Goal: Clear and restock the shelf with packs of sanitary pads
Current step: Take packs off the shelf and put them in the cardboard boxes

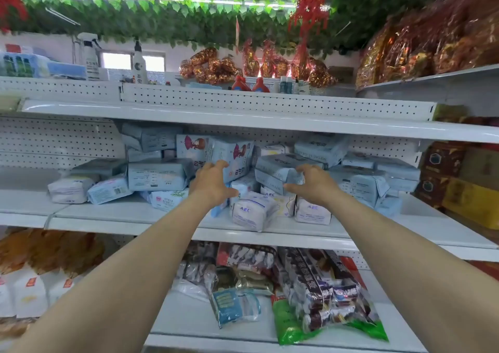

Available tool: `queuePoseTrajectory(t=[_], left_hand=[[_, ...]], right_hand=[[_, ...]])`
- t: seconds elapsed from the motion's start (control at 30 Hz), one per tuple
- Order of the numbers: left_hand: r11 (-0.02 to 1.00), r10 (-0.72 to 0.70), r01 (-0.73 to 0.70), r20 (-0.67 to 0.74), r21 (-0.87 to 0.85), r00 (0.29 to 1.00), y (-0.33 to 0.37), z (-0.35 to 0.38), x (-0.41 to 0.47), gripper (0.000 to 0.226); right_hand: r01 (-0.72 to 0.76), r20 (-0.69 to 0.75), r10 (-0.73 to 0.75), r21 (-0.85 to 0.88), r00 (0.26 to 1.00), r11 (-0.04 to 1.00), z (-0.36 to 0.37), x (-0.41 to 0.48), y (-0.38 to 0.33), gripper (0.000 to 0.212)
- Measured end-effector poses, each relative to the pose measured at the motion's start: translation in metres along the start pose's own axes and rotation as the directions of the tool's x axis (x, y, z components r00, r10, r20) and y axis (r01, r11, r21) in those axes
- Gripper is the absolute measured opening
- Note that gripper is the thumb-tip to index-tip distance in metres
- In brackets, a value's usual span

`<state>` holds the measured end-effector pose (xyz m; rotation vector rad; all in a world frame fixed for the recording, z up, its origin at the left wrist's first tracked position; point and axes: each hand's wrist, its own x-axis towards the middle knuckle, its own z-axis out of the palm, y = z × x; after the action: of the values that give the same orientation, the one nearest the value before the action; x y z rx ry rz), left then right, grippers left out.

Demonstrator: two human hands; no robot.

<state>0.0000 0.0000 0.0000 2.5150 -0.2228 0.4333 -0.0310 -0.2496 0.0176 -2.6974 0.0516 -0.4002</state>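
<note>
White shelf, back panel white with a grid of dark holes. On shelf: blue packs pale with dark print, cartoon packs pale blue with red-haired girl in pink, lilac packs whitish with blue letters. Below shelf: green-edged bag of brown-and-white sachets, white bags with orange labels. Above shelf: gold-red foil bundles, green leaf garland.

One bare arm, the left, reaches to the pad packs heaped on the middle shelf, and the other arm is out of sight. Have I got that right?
Not quite: the other arm is in sight too. The head view shows the left hand and the right hand both reaching to the pad packs heaped on the middle shelf.
</note>
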Motion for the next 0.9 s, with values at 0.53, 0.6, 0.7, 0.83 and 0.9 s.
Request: queuePoseTrajectory(t=[0.53,0.6,0.7,0.83,0.9], left_hand=[[0.969,-0.081,0.035,-0.183,-0.244,0.98,-0.027,0.019,0.1,0.104],[0.964,-0.081,0.034,-0.171,-0.265,0.982,-0.031,0.026,0.106,0.103],[0.95,-0.096,0.033,-0.188,-0.311,0.978,-0.035,0.033,0.112,0.1],[0.929,-0.108,0.011,-0.243,-0.371,0.964,-0.038,0.038,0.113,0.086],[0.918,-0.124,0.013,-0.255,-0.395,0.959,-0.041,0.038,0.114,0.082]], right_hand=[[-0.503,0.25,0.459,0.629,0.853,0.593,0.023,0.055,-0.014,0.081],[-0.531,0.275,0.478,0.635,0.834,0.561,0.027,0.058,-0.014,0.084],[-0.556,0.307,0.489,0.646,0.816,0.523,0.031,0.061,-0.013,0.086],[-0.589,0.354,0.519,0.699,0.778,0.406,0.041,0.068,-0.016,0.092],[-0.571,0.33,0.543,0.735,0.772,0.365,0.048,0.071,-0.02,0.098]])
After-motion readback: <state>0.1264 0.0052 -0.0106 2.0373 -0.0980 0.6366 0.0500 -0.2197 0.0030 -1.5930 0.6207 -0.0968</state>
